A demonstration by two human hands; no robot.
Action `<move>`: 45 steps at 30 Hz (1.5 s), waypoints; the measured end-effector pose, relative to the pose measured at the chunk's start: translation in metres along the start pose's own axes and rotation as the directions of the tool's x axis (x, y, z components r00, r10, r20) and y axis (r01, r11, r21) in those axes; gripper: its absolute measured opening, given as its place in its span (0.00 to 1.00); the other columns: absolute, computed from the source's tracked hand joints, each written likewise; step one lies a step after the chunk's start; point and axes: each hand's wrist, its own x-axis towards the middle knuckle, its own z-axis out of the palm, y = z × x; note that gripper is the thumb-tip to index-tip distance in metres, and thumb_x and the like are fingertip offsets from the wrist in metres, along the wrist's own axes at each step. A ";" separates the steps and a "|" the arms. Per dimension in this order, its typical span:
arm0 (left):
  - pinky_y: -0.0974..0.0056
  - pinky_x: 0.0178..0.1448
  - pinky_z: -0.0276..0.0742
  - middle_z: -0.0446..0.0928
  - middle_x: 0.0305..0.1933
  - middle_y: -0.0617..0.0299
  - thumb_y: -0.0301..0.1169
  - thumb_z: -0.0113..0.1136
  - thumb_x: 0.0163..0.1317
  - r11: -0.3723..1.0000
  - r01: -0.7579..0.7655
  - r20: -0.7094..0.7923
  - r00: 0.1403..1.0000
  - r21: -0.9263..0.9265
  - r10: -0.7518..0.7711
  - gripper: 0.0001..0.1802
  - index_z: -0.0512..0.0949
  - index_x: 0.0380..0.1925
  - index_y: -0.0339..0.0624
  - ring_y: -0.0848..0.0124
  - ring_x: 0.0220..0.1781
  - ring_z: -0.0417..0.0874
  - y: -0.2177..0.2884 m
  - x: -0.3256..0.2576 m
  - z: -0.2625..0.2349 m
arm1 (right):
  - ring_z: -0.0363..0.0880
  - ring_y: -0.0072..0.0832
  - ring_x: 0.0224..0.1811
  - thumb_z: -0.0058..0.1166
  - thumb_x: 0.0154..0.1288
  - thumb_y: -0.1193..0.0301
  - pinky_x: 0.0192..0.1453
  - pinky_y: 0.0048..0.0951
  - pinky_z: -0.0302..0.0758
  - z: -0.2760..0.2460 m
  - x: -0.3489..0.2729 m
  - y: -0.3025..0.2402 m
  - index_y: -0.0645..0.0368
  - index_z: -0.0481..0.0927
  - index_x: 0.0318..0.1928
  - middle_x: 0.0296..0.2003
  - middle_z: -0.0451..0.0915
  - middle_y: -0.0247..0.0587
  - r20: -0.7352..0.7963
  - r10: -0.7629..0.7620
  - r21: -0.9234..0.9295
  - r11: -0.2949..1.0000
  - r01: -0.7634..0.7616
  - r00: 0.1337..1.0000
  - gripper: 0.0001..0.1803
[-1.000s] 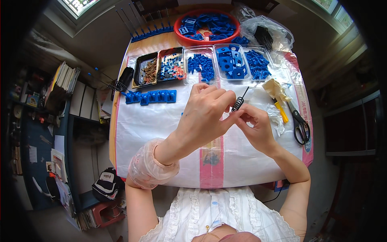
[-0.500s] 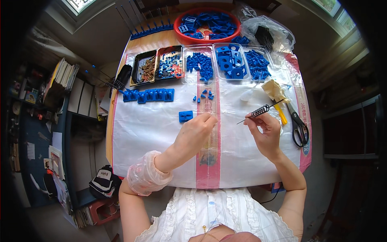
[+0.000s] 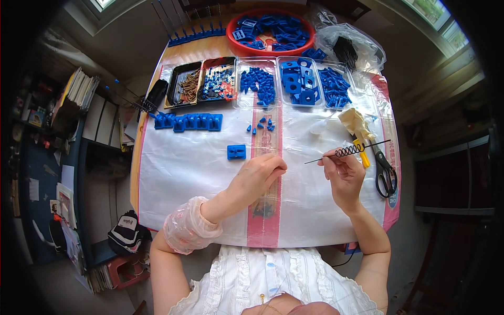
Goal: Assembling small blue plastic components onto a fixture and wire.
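My right hand point(image 3: 346, 181) pinches a thin black rod with a coil spring point(image 3: 349, 151) around it; the rod tilts up toward the right, its thin tip pointing at my left hand. My left hand point(image 3: 257, 176) is over the pink stripe of the sheet, fingertips pressed together; whatever is between them is hidden or too small to make out. Just beyond it lies a blue rectangular plastic block point(image 3: 236, 152). Farther back are several small blue cone-shaped pieces point(image 3: 261, 126) and a row of blue blocks point(image 3: 197, 122).
Across the back stand trays of screws point(image 3: 188, 86), small nuts point(image 3: 219, 83), blue cones point(image 3: 256, 86), blue plates point(image 3: 300, 84) and small blue parts point(image 3: 335, 86). A red basin point(image 3: 310, 42) of blue parts sits behind. Black-handled scissors point(image 3: 386, 181) and a yellow-handled tool point(image 3: 363, 157) lie at right.
The rod with its spring has swung to a flatter tilt in my right hand, which has turned slightly. My left hand stays pinched in nearly the same place. The whole view has shifted a little.
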 end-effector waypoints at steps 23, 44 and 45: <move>0.75 0.53 0.81 0.82 0.47 0.64 0.28 0.61 0.77 -0.104 0.424 0.436 0.855 -0.899 -0.280 0.09 0.79 0.53 0.39 0.80 0.48 0.82 -0.006 -0.004 0.024 | 0.76 0.20 0.30 0.54 0.73 0.87 0.30 0.19 0.73 0.002 -0.008 -0.015 0.69 0.76 0.48 0.38 0.85 0.51 0.007 -0.210 0.105 0.972 0.208 0.978 0.06; 0.71 0.52 0.77 0.81 0.43 0.66 0.30 0.62 0.77 -0.055 0.481 0.477 0.839 -0.875 -0.262 0.12 0.83 0.54 0.36 0.77 0.44 0.78 -0.009 -0.004 0.028 | 0.88 0.36 0.38 0.59 0.68 0.89 0.43 0.31 0.83 0.007 -0.016 -0.011 0.67 0.77 0.48 0.36 0.87 0.52 0.176 -0.254 -0.068 0.961 0.269 0.951 0.11; 0.71 0.53 0.77 0.81 0.43 0.66 0.30 0.62 0.77 -0.059 0.483 0.480 0.838 -0.874 -0.259 0.12 0.83 0.54 0.36 0.77 0.45 0.78 -0.010 -0.004 0.029 | 0.88 0.36 0.38 0.59 0.68 0.89 0.43 0.31 0.83 0.007 -0.016 -0.011 0.67 0.77 0.48 0.36 0.87 0.52 0.176 -0.255 -0.067 0.961 0.270 0.951 0.11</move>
